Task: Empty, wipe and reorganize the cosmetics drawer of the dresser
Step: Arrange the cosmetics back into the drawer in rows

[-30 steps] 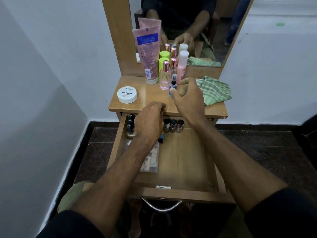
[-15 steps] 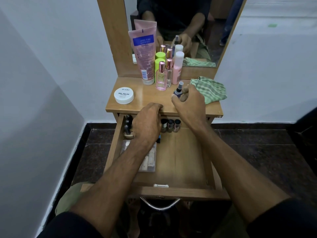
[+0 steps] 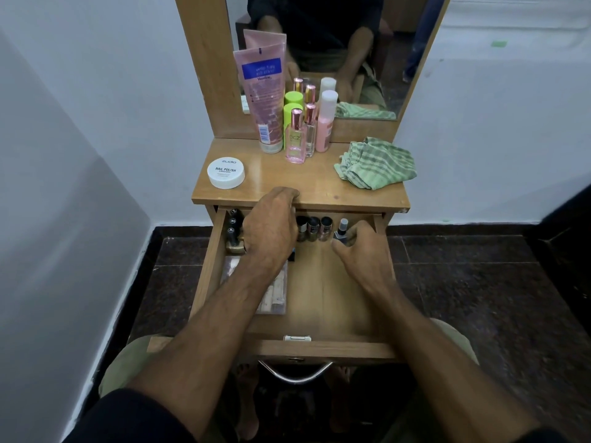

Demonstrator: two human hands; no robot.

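The wooden drawer point(image 3: 323, 302) stands pulled out under the dresser top point(image 3: 275, 183). My right hand point(image 3: 364, 254) holds a small dark spray bottle point(image 3: 341, 233) upright at the drawer's back right, beside three nail polish bottles point(image 3: 313, 228). My left hand point(image 3: 271, 228) rests with its fingers on the dresser top's front edge, over the drawer's back left. It covers part of a row of dark bottles point(image 3: 232, 230). A clear flat case point(image 3: 275, 292) lies at the drawer's left, partly under my left forearm.
On the dresser top stand a pink tube point(image 3: 263, 97), pink perfume bottles point(image 3: 295, 135), a green-capped bottle point(image 3: 291, 111) and a white nail polish remover jar point(image 3: 225, 172). A green striped cloth point(image 3: 375, 163) lies at the right. A mirror point(image 3: 335, 52) rises behind.
My right hand has carried the small spray bottle from the dresser top down into the drawer's back right. My left hand has stayed at the top's front edge.
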